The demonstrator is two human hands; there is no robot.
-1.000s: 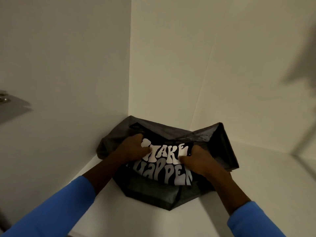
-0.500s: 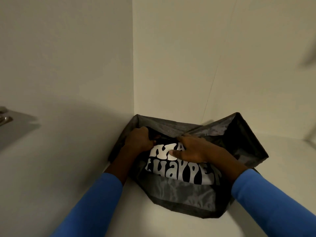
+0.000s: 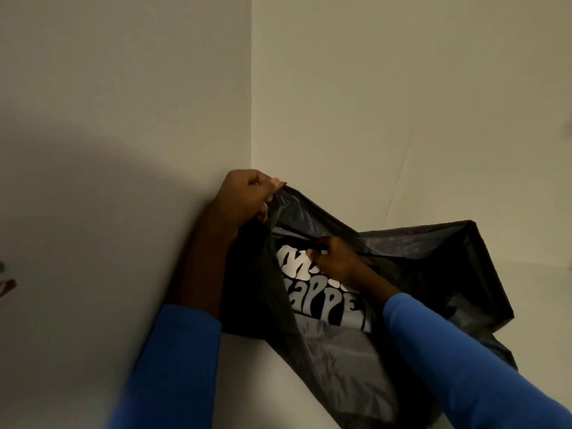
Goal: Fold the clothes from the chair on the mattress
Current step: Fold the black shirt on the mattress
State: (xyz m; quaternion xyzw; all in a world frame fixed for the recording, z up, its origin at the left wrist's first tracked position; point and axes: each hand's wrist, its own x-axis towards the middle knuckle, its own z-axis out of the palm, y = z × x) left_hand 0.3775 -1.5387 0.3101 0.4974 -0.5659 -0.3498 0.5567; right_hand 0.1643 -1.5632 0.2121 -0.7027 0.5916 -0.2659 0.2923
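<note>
A black plastic bag (image 3: 418,255) lies in the corner of a white shelf, against the two walls. Inside it shows a folded black garment (image 3: 312,292) with large white lettering. My left hand (image 3: 247,196) grips the bag's left rim and holds it lifted up near the wall corner. My right hand (image 3: 334,258) is inside the bag's mouth, fingers curled on the top edge of the printed garment. Both forearms wear blue sleeves. The garment's lower part is hidden under the bag's plastic.
White walls meet in a corner (image 3: 251,119) right behind the bag. The white shelf surface (image 3: 541,305) extends to the right of the bag. A small metal fitting (image 3: 6,284) sits at the far left edge.
My left hand has left the garment, taken the bag's left rim and pulled it upward. My right hand stays on the printed garment inside. The view has moved closer.
</note>
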